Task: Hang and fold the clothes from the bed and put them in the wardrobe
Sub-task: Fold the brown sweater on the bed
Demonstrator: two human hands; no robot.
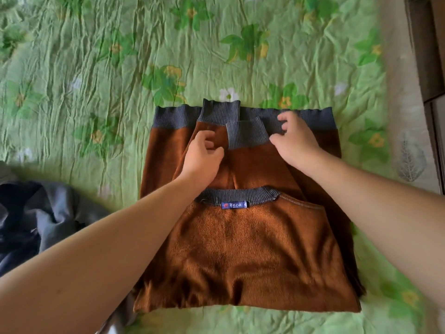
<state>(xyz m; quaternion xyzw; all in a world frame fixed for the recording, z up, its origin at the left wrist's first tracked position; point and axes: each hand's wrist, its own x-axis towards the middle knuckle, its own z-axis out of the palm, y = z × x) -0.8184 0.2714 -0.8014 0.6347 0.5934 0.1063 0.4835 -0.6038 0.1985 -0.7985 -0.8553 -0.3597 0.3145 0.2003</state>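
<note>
neck label (234, 205) | on brown sweater (240, 249) | white characters, red emblem | illegible

two hands (202, 156) (297, 144), one brown sweater (240, 249), one dark garment (36, 213) (crumpled)

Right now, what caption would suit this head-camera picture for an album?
Left hand and right hand grip the folded-in sleeves of a brown sweater on a green floral bedsheet.

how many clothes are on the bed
2: the brown sweater in the middle, being folded, and a dark crumpled garment at the left edge. Others may be hidden.
</note>
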